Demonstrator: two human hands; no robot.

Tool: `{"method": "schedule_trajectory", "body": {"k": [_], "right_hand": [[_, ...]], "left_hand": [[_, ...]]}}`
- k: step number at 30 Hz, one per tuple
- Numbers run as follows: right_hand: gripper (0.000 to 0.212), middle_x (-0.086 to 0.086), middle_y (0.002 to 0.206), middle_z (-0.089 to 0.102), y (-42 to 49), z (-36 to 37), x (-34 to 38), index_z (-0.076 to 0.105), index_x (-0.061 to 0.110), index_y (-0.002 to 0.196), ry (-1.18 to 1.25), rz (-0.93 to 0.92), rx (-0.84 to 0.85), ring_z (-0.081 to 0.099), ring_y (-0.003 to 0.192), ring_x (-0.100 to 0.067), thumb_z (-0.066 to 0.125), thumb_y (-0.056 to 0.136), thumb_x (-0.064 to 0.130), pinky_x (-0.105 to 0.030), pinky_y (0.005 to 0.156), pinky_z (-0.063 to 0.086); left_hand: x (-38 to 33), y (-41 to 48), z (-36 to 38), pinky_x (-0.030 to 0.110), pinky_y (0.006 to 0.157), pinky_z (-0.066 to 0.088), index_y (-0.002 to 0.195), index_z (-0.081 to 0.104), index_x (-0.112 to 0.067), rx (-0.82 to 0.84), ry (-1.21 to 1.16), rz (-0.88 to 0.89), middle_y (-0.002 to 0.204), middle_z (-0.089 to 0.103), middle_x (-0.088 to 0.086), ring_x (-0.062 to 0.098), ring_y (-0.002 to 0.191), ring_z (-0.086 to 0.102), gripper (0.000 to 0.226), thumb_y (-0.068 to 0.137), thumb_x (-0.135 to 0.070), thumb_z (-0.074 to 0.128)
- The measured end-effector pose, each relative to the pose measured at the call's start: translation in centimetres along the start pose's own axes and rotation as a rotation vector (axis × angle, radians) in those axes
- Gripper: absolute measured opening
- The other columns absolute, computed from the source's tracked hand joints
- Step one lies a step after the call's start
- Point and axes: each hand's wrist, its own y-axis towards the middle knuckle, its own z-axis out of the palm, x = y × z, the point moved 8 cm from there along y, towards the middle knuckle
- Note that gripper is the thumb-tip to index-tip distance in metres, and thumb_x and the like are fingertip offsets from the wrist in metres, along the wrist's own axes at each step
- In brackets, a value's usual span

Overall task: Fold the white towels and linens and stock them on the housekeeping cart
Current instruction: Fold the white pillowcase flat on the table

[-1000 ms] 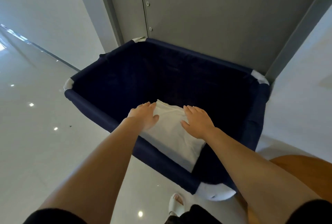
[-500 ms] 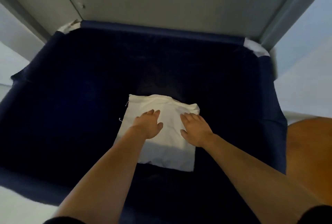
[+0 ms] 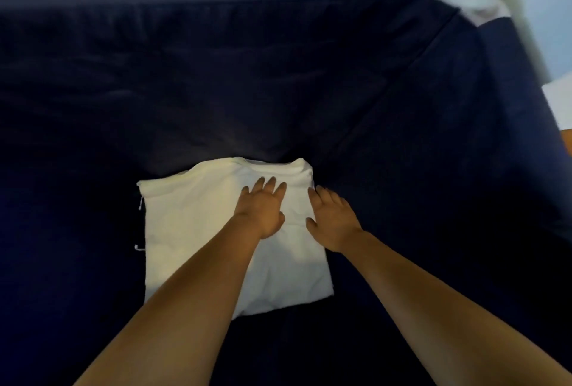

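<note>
Head view, room: we are seeing wrinkled dark cloth lying open all round the folded white towel (image 3: 192, 231), with the navy bin (image 3: 278, 76) and its padded rim beyond it.
Head view, hands: we are pressing our left hand (image 3: 261, 210) flat on the towel, fingers straight; our right hand (image 3: 332, 221) is resting flat on the towel's right edge.
Head view, materials: the towel is lying soft and squarish, with threads trailing from its left edge.

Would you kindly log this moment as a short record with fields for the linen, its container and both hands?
container: navy fabric bin
linen: folded white towel, flat on the bin's floor
left: left hand flat on the towel, fingers straight
right: right hand flat at the towel's right edge
</note>
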Motion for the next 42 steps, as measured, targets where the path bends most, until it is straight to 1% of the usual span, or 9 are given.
{"method": "schedule_trajectory", "body": {"k": [7, 11, 18, 21, 25, 32, 36, 38, 42], "right_hand": [[0.075, -0.008, 0.157, 0.009, 11.3, 3.3, -2.8, 0.002, 0.011, 0.150, 0.097, 0.112, -0.018, 0.016, 0.142, -0.027, 0.048, 0.096, 0.035, -0.037, 0.114, 0.019], [0.083, -0.008, 0.158, 0.000, 16.1, 6.5, -4.2, -0.004, 0.010, 0.150, -0.025, 0.096, 0.029, 0.007, 0.144, -0.027, 0.052, 0.093, 0.033, -0.036, 0.115, 0.015], [0.087, -0.009, 0.158, -0.002, 23.7, 8.7, -5.4, -0.001, 0.010, 0.150, -0.202, 0.019, -0.054, -0.001, 0.146, -0.027, 0.059, 0.090, 0.025, -0.036, 0.117, 0.007], [0.088, -0.010, 0.157, 0.007, 26.1, 9.3, -5.7, 0.007, 0.010, 0.149, -0.246, 0.013, -0.070, 0.007, 0.145, -0.027, 0.065, 0.085, 0.024, -0.035, 0.117, 0.010], [0.077, -0.011, 0.141, 0.035, 28.2, 11.0, -7.0, 0.025, 0.011, 0.140, -0.257, 0.081, -0.085, 0.035, 0.131, -0.029, 0.071, 0.079, 0.024, -0.037, 0.109, 0.028], [0.094, -0.013, 0.144, 0.030, 29.7, 12.9, -7.5, 0.012, 0.012, 0.148, -0.272, 0.095, -0.124, 0.032, 0.130, -0.029, 0.073, 0.078, 0.028, -0.037, 0.106, 0.029], [0.089, -0.010, 0.146, 0.029, 30.2, 13.2, -7.4, 0.015, 0.014, 0.148, -0.204, 0.114, -0.146, 0.032, 0.131, -0.029, 0.071, 0.080, 0.028, -0.038, 0.104, 0.031], [0.084, -0.011, 0.145, 0.036, 30.4, 13.7, -7.6, 0.017, 0.015, 0.147, -0.174, 0.138, -0.129, 0.034, 0.132, -0.030, 0.070, 0.081, 0.024, -0.039, 0.104, 0.032], [0.046, -0.011, 0.132, 0.053, 30.5, 15.1, -7.4, 0.042, 0.012, 0.131, -0.202, 0.161, -0.025, 0.048, 0.124, -0.030, 0.059, 0.090, 0.021, -0.038, 0.103, 0.035]], "left_hand": [[1.6, 11.6, 2.6, 0.043, 0.117, 0.009, 0.152, -0.001, -0.020, -0.014, 0.054, 0.074, 0.160, -0.001, 0.005, 0.026, 0.147, 0.001, 0.074, 0.097, -0.031, 0.047], [2.6, 16.3, 5.0, 0.044, 0.117, 0.010, 0.152, -0.001, -0.017, 0.006, 0.069, 0.109, 0.160, -0.001, 0.006, 0.026, 0.147, 0.000, 0.075, 0.097, -0.029, 0.049], [5.4, 22.9, 8.8, 0.044, 0.117, 0.010, 0.152, -0.005, -0.015, 0.037, 0.078, 0.093, 0.160, -0.003, 0.007, 0.026, 0.147, 0.000, 0.077, 0.097, -0.025, 0.047], [6.1, 24.8, 10.1, 0.044, 0.117, 0.010, 0.151, -0.007, -0.015, 0.030, 0.071, 0.084, 0.160, -0.002, 0.006, 0.025, 0.147, 0.000, 0.078, 0.096, -0.026, 0.047], [5.7, 26.6, 12.1, 0.044, 0.117, 0.010, 0.151, -0.009, -0.012, 0.030, 0.049, 0.090, 0.160, -0.004, 0.007, 0.025, 0.147, -0.001, 0.080, 0.096, -0.027, 0.048], [5.1, 27.7, 14.0, 0.047, 0.117, 0.007, 0.150, -0.010, -0.009, -0.012, 0.043, 0.058, 0.159, 0.005, 0.010, 0.025, 0.147, 0.002, 0.083, 0.095, -0.029, 0.048], [5.3, 28.0, 14.5, 0.047, 0.117, 0.007, 0.150, -0.011, -0.009, -0.039, 0.043, 0.049, 0.159, 0.006, 0.011, 0.024, 0.147, 0.003, 0.083, 0.095, -0.030, 0.048], [5.6, 28.2, 14.9, 0.046, 0.117, 0.008, 0.150, -0.011, -0.009, -0.038, 0.029, 0.040, 0.159, 0.004, 0.010, 0.025, 0.147, 0.003, 0.083, 0.095, -0.029, 0.048], [5.5, 28.2, 15.3, 0.046, 0.116, 0.012, 0.150, -0.008, -0.009, -0.064, 0.034, 0.034, 0.156, 0.014, 0.012, 0.027, 0.144, 0.013, 0.085, 0.092, -0.028, 0.052]]}}
